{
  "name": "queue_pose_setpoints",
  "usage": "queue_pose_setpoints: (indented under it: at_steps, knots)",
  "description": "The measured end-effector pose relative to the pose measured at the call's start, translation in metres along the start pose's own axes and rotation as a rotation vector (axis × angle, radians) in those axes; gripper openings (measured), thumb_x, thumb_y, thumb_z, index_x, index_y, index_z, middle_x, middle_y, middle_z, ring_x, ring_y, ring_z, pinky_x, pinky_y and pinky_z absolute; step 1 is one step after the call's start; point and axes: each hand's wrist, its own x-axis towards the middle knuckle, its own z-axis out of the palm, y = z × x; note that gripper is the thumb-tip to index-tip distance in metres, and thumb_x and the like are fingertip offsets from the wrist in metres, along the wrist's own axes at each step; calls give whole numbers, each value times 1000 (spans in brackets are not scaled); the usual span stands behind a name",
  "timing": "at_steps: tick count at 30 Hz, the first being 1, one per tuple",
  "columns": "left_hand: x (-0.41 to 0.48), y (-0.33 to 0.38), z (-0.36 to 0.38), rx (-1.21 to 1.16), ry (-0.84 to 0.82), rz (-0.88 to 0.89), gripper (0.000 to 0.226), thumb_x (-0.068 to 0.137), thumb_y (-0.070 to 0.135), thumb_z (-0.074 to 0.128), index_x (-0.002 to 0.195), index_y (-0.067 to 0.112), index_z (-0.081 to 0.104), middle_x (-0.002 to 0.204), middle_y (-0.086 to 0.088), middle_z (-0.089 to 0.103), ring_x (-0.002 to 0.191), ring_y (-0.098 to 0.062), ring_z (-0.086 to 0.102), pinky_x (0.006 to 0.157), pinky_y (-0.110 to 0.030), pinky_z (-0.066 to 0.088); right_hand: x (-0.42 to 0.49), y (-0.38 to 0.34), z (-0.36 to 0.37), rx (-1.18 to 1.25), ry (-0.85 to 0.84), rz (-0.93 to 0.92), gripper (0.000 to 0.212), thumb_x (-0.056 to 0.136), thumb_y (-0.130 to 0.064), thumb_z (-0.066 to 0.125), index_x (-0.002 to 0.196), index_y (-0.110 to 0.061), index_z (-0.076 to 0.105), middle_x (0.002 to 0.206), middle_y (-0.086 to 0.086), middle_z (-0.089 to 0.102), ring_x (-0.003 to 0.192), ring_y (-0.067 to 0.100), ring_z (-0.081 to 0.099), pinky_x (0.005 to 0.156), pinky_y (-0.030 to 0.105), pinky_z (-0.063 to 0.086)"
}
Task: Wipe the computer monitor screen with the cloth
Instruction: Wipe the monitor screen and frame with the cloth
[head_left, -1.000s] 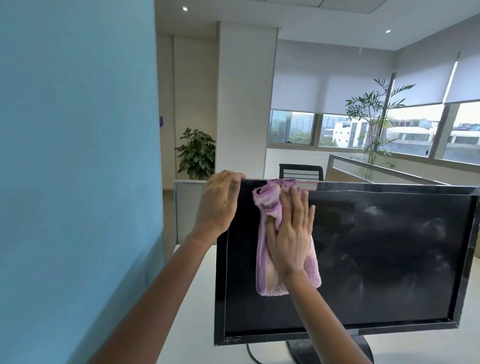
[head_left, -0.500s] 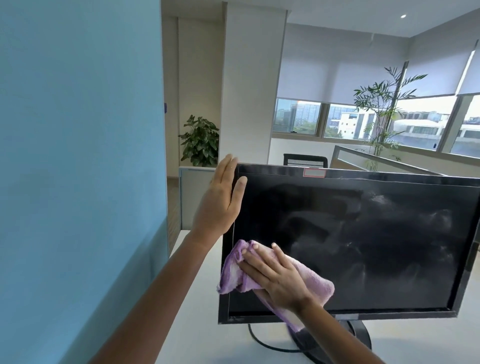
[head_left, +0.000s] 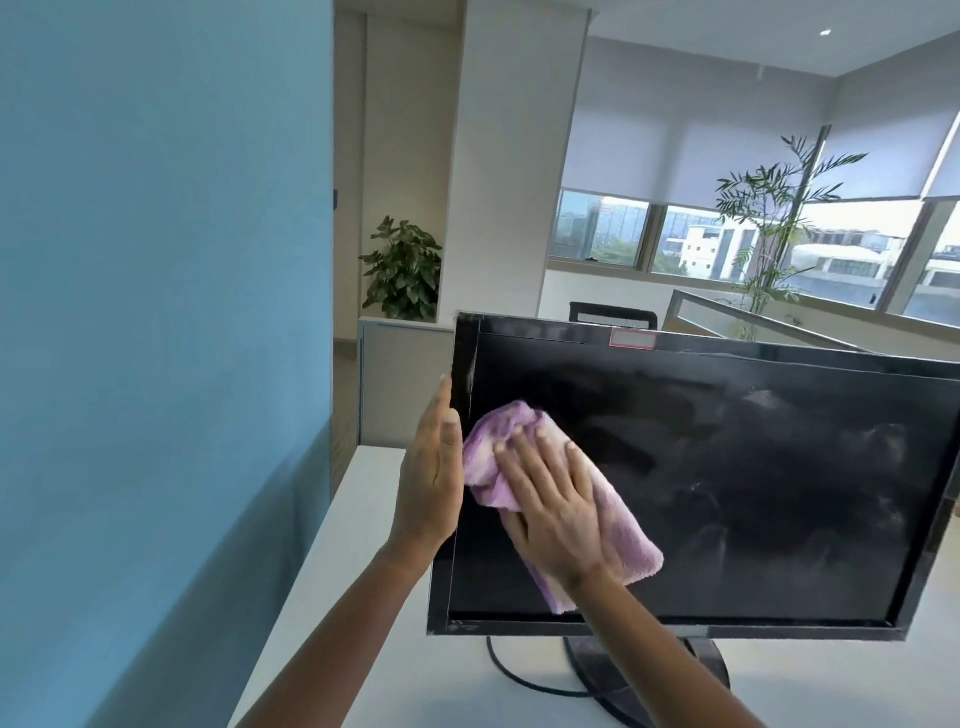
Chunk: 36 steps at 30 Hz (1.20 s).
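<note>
White desk (head_left: 358, 525) below, straight-fingered left hand (head_left: 431, 483) steadies the monitor (head_left: 464, 358) edge, flat right hand (head_left: 556, 512) presses floppy cloth (head_left: 626, 543) on fragile-looking screen (head_left: 753, 493).

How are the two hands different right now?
The right hand lies flat on the purple cloth, pressing it to the monitor screen; the left hand has no cloth. The right hand faces the front of the monitor screen; the left hand stands upright at its left edge. Both have straight fingers.
</note>
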Motion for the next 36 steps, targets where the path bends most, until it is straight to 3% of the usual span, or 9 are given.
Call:
queue_pose_setpoints:
  at_steps: [8, 13, 16, 20, 23, 25, 27, 30, 36]
  knots:
    - [-15, -3, 5, -62, 9, -68, 44, 86, 39, 15, 130, 41, 18, 139, 27, 18, 133, 6, 17, 103, -4, 13, -93, -9, 17, -126, -357, -630, 55, 85, -37, 45, 138, -24, 38, 145, -8, 42, 135, 16, 33, 114, 42, 10]
    - [-19, -3, 3, -91, 3, -116, 47, 85, 45, 12, 131, 41, 20, 138, 25, 21, 136, -3, 23, 108, -18, 17, -73, 6, 12, -126, -266, -840, 49, 81, -28, 51, 130, -29, 51, 141, -14, 46, 133, 13, 40, 114, 49, 21]
    - [-23, -2, 4, -76, 9, -152, 57, 84, 61, 10, 134, 37, 20, 139, 23, 21, 137, -6, 24, 108, -19, 18, -34, 20, -1, -37, -148, -696, 53, 81, -24, 58, 132, -27, 49, 140, -9, 48, 133, 17, 40, 109, 49, 29]
    - [-26, 1, 6, -101, 52, -202, 48, 89, 55, 10, 133, 39, 21, 136, 21, 27, 138, -12, 28, 104, -14, 19, 31, 42, -17, 63, 40, -241, 52, 87, -20, 44, 138, -20, 37, 145, -1, 41, 138, 22, 26, 114, 49, 11]
    - [-30, 3, 7, -83, 61, -227, 85, 68, 84, 7, 138, 37, 23, 137, 23, 27, 135, -7, 26, 107, -19, 17, 57, 50, -23, 149, 87, 93, 48, 94, -36, 34, 139, -19, 36, 147, 3, 27, 139, 25, 18, 115, 46, 10]
    - [-33, 1, 7, -70, 66, -235, 108, 53, 94, 6, 140, 34, 26, 138, 22, 27, 133, -4, 26, 108, -22, 17, 50, 43, -19, 155, 79, 120, 50, 93, -35, 37, 139, -18, 35, 148, 2, 25, 140, 25, 17, 114, 47, 12]
    - [-36, 2, 8, -68, 76, -255, 102, 58, 91, 6, 140, 33, 26, 141, 19, 28, 134, -5, 26, 108, -22, 19, 26, 30, -12, 127, 22, 5, 55, 88, -32, 42, 140, -18, 33, 149, 0, 31, 140, 23, 18, 114, 48, 15]
    - [-40, 4, 11, -55, 89, -283, 67, 79, 65, 7, 137, 35, 22, 148, 7, 28, 139, -14, 26, 107, -22, 20, -19, 16, -2, 44, -142, -236, 64, 83, -36, 43, 142, -17, 30, 148, 2, 36, 140, 21, 22, 113, 47, 15]
    - [-44, 8, 13, 0, 92, -274, 61, 88, 52, 10, 141, 26, 25, 151, 6, 26, 139, -10, 22, 110, -22, 16, -85, 23, 6, -130, -382, -746, 65, 76, -41, 57, 137, -25, 42, 143, -8, 45, 135, 15, 36, 114, 42, 6]
